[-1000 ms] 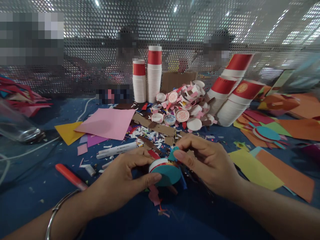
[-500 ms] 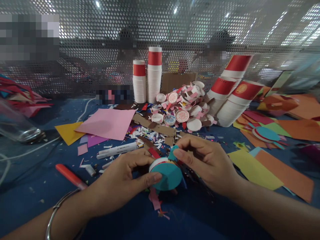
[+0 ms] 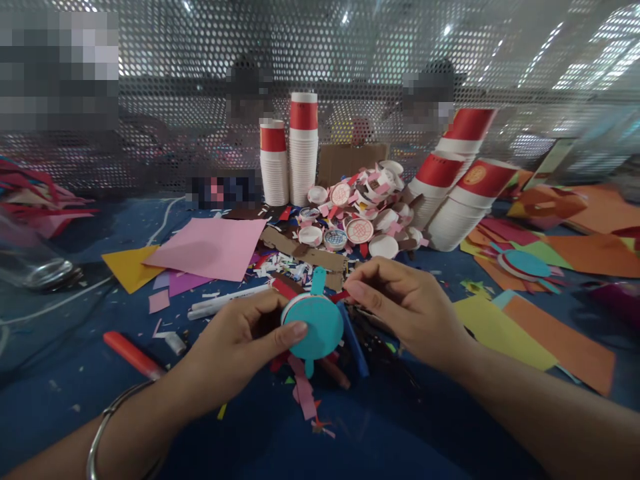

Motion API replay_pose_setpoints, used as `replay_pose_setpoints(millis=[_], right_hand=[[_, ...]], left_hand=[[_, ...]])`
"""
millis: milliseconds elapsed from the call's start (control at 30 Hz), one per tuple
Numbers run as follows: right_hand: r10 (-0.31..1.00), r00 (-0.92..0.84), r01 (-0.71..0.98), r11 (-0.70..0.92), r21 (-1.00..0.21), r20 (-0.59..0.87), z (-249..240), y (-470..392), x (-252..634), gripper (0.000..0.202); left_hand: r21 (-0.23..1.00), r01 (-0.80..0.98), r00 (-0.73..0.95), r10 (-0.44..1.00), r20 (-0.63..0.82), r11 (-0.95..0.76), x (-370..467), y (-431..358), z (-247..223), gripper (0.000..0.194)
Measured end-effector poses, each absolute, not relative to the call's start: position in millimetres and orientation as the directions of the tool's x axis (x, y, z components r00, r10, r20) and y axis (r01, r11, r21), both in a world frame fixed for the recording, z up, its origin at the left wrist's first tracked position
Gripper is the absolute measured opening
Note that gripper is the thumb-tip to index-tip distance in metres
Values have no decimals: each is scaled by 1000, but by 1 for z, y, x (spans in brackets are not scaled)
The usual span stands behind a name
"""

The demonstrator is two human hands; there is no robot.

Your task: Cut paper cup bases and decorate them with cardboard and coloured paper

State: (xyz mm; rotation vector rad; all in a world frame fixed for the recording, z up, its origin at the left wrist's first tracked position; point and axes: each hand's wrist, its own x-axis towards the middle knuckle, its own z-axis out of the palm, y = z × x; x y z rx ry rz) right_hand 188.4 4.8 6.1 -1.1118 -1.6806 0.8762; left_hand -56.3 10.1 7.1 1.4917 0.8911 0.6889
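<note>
My left hand (image 3: pixel 240 347) grips a turtle-shaped paper craft (image 3: pixel 316 337) by its left edge, thumb on the front. It has a round teal disc over a white rim, with a rounded teal tab at the top bearing small marks and a narrower tab below. Just right of the craft, my right hand (image 3: pixel 400 303) is closed in a pinch, with a small red paper piece (image 3: pixel 341 295) at its fingertips. Whether that piece is joined to the disc, I cannot tell. Under the craft lie a blue strip (image 3: pixel 356 343) and pink paper scraps (image 3: pixel 303 390).
Behind my hands is a heap of cut cup bottoms (image 3: pixel 360 230), between stacked paper cups (image 3: pixel 303 153) and leaning cup stacks (image 3: pixel 457 207). Left are pink sheets (image 3: pixel 210 247), white markers (image 3: pixel 225 301) and a red-handled tool (image 3: pixel 131 353). Another teal craft (image 3: pixel 527 263) and coloured sheets (image 3: pixel 555 340) lie right.
The craft has turned more face-on and moved slightly left and up. My right fingertips have let go of its top tab and now meet a red piece beside it.
</note>
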Motion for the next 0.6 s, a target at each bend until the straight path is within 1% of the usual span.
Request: replay_pose_setpoints(millis=[100,267,400,500,600], right_hand=[[946,-172,325,318,-891,275,5,7,192,22],[945,-163,378,324,-867,282,5,13,198,19],[943,-198,508,331,-795,266,8,19,205,18],[947,-257,595,310,-741,190,15,24,215,20],[956,-272,712,279,-645,112,23,29,231,22]], left_hand=[[993,99,504,858,-101,59,-55,12,8,18],[995,81,454,887,-83,52,-56,13,10,15],[994,98,381,920,-89,55,-59,15,7,20],[992,87,346,931,-117,92,-61,17,5,24],[990,56,302,943,-139,128,-62,19,4,25]])
